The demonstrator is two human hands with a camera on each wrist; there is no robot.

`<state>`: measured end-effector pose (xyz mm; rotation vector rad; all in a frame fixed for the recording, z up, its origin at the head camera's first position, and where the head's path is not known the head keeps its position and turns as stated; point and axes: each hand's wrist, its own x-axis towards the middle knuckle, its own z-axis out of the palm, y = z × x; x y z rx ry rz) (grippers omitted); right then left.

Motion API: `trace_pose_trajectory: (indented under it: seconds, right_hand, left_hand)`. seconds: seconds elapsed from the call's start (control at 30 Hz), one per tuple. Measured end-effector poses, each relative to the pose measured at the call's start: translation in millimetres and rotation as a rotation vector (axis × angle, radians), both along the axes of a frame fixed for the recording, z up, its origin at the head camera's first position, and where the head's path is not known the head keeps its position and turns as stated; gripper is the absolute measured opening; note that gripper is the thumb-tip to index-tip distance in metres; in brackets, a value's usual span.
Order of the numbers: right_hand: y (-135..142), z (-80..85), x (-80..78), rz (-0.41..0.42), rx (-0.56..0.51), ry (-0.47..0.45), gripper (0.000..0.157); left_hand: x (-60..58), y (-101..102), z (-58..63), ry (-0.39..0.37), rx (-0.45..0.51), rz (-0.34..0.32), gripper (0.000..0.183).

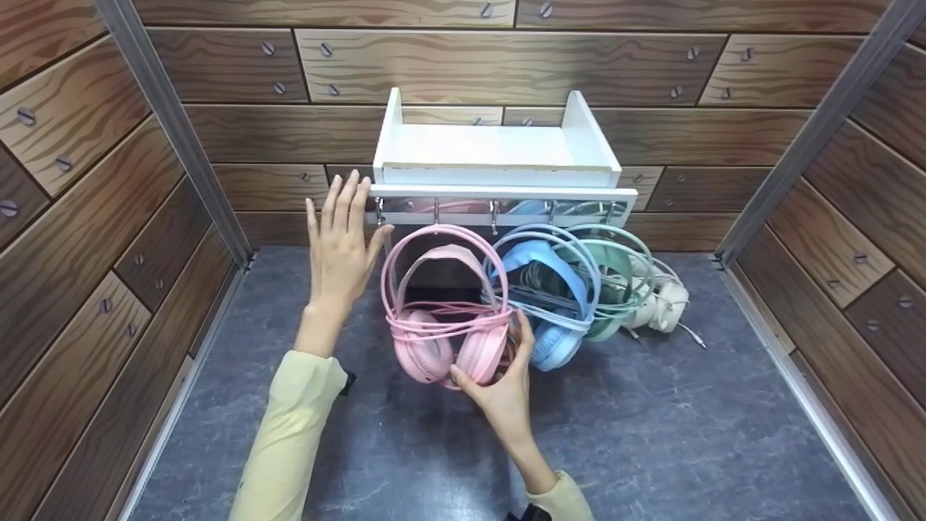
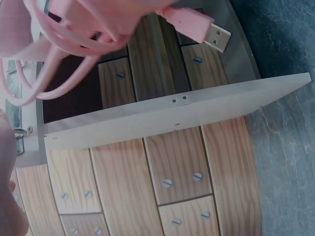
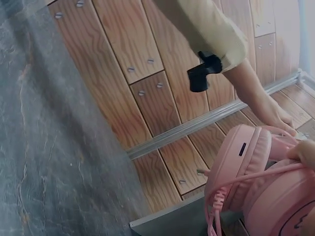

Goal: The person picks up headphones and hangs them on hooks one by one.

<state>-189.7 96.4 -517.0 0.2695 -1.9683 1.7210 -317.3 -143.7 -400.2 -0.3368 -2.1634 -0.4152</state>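
Pink headphones (image 1: 483, 351), their cord wound around the ear cups, hang in front of the rack's hook rail (image 1: 506, 192), headband right at a metal hook (image 1: 436, 210). My right hand (image 1: 506, 394) grips one ear cup from below, thumb in front and fingers at its outer side. With fingers straight, my left hand (image 1: 338, 250) rests at the rail's left end. In the left wrist view the cord's pink USB plug (image 2: 194, 24) dangles near the white rack side (image 2: 147, 128). The right wrist view shows the pink ear cups (image 3: 236, 162) close up.
Blue headphones (image 1: 557, 344), green headphones (image 1: 608, 253) and white headphones (image 1: 669, 304) hang in a row to the right. Above the rail sits a white shelf (image 1: 485, 145). Wood-patterned walls (image 1: 87, 289) enclose the grey floor (image 1: 687, 434) on three sides.
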Motion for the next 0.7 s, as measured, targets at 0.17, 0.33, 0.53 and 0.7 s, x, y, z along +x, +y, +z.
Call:
trace_pose_trajectory:
  seconds: [0.17, 0.33, 0.53, 0.7]
  right_hand:
    - [-6, -1.2, -0.3, -0.099, 0.103, -0.006, 0.125]
    - [-14, -2.3, -2.6, -0.186, 0.207, 0.018, 0.126]
    - [-20, -9.6, -8.7, -0.210, 0.250, 0.012, 0.133]
    - [-24, -15.9, -14.4, -0.246, 0.298, 0.001, 0.134]
  left_hand:
    - [-0.1, 1, 0.7, 0.003, 0.001, -0.002, 0.068]
    - [-0.8, 1, 0.1, 0.017, 0.008, 0.004, 0.068]
    - [-0.2, 0, 0.0, 0.009, 0.006, 0.005, 0.069]
    - [0.0, 1, -0.6, 0.004, 0.013, -0.001, 0.069]
